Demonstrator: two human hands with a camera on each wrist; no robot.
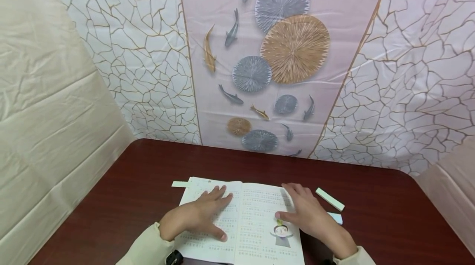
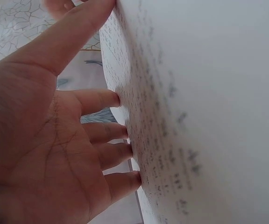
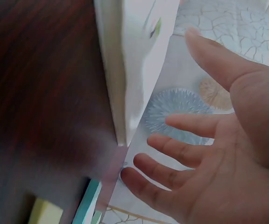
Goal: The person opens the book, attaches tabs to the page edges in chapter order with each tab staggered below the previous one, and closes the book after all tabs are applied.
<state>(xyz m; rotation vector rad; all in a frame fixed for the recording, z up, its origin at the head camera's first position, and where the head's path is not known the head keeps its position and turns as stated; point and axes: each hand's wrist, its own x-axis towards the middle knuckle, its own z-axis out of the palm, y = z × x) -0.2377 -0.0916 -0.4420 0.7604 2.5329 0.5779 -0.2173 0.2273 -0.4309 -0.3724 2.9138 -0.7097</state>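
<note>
Open book (image 1: 256, 215) lies near the front of the worktop (image 1: 122, 199), its pages spread flat. Behind it hangs the largest thing in view, a patterned cloth (image 1: 259, 96) with grey and golden discs and fish on a pale pink panel, flanked by crackled white; a plain beige cloth (image 1: 48, 104) covers the left side. Below these is the dark red-brown, glossy worktop.

Two cream sleeves (image 1: 142, 246) reach in from the bottom edge. The left hand (image 1: 204, 213) lies over the left page (image 1: 228, 252), its fingers spread and their tips touching the paper. The right hand (image 1: 311, 215) is at the outer edge of the right page (image 1: 256, 203); its fingers are parted and slightly bent, and in the right wrist view they stand apart from the page, pinching nothing.

Smaller still, a printed figure (image 1: 281, 238) shows on the right page. Right of the book lie a pale green strip (image 1: 330, 199) and a light blue strip (image 1: 337, 218), the latter partly behind the right hand. A short green tab (image 1: 180, 184) sticks out from the upper left page edge.
</note>
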